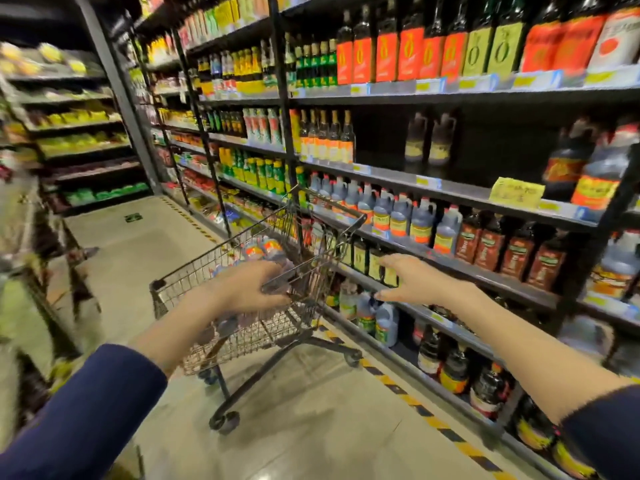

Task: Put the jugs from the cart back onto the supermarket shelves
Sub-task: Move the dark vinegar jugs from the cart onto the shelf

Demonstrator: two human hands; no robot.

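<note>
Jugs (265,249) lying in wire cart (332,206), left of shelves (450,188); left hand (246,289) curling round one, right hand (412,282) hovering spread, holding nothing. Risk: one-handed grip slipping while lifting over cart rim, jug dropping or snagging on mesh.

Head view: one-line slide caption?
Left hand over jugs in the wire cart, open right hand extended toward stocked shelves.

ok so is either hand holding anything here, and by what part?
Left hand grips a dark jug inside the cart; blur hides which part. Right hand is open and empty.
</note>
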